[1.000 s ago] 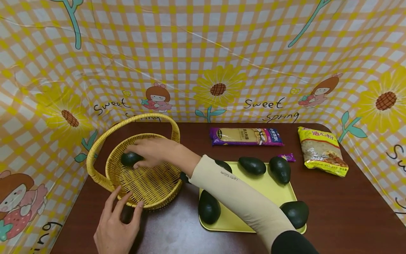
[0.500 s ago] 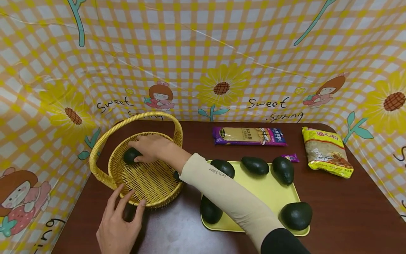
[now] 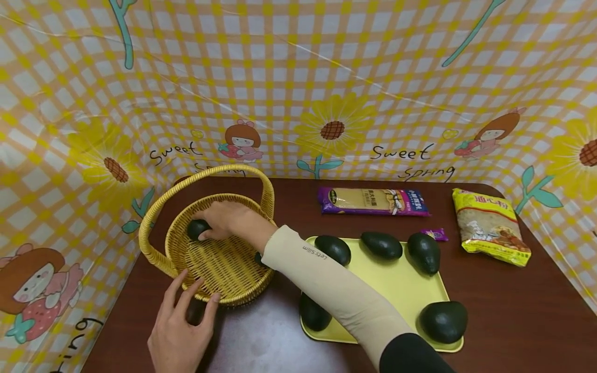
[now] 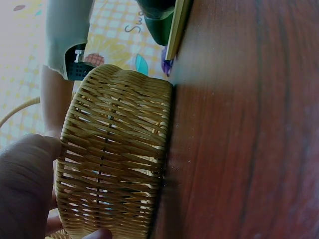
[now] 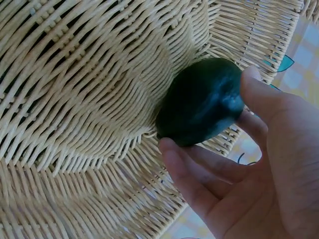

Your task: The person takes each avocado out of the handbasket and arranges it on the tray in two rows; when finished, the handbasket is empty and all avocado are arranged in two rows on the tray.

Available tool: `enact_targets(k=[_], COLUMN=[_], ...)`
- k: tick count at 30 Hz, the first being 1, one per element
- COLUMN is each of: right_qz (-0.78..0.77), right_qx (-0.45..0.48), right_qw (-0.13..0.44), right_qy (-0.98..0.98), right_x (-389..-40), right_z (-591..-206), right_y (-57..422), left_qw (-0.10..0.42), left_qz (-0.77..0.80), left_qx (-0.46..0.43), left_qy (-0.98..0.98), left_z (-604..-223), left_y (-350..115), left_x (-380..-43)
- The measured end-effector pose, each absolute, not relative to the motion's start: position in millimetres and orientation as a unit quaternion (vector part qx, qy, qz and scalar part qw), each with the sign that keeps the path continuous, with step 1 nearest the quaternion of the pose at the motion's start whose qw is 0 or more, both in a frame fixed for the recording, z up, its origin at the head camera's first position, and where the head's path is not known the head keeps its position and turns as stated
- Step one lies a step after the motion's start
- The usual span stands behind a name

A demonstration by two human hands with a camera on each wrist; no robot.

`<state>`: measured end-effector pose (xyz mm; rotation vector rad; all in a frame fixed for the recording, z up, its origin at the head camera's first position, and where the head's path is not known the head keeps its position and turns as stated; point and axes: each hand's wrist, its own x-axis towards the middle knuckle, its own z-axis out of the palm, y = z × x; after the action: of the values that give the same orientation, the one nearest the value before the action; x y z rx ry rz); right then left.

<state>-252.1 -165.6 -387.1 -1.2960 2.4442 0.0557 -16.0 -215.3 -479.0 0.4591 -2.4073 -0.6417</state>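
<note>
In the head view my right hand (image 3: 228, 220) reaches down into a yellow wicker basket (image 3: 224, 299) and grips a dark green avocado (image 3: 197, 229) near its far left wall. The right wrist view shows thumb and fingertips around the avocado (image 5: 202, 102), which lies against the woven bottom and side. My left hand (image 3: 183, 324) rests with spread, relaxed fingers at the basket's near left rim. From the left wrist, the left thumb (image 4: 30, 164) is seen right at the rim of the wicker wall (image 4: 114, 149).
To the right, a pale yellow tray (image 3: 389, 280) bears several avocados (image 3: 381, 245), with the right sleeve crossing over it. Behind lie a purple pasta packet (image 3: 375, 201), a small purple wrapper (image 3: 436, 234) and a yellow bag (image 3: 492, 226). The basket's handle (image 3: 160, 207) arches upright.
The head view has shifted, so everything appears slightly farther right. My right forearm has moved left relative to the tray, uncovering more of an avocado there. The grip on the basket's avocado continues.
</note>
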Motion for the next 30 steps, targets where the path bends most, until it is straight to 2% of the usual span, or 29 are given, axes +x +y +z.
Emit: enact_targets(k=[11,22,30], right_qz=[0.003,0.009,0.037], right_qx=[-0.477,-0.461,-0.457], right_qw=[0.185,0.218,0.202], right_qy=[0.859,0.860,0.866], right_x=[-250,-250,-249], right_z=[-393,-398,-399], right_y=[-172,-172,-169], left_qw=[0.308,0.305,0.303], left_qz=[-0.247,-0.247,-0.244], left_qx=[0.162,0.165,0.169], left_qy=[-0.905,-0.905,-0.905], left_z=[-481,-480,-480], left_y=[-216,-215,-215], left_x=[-17,-16,-16])
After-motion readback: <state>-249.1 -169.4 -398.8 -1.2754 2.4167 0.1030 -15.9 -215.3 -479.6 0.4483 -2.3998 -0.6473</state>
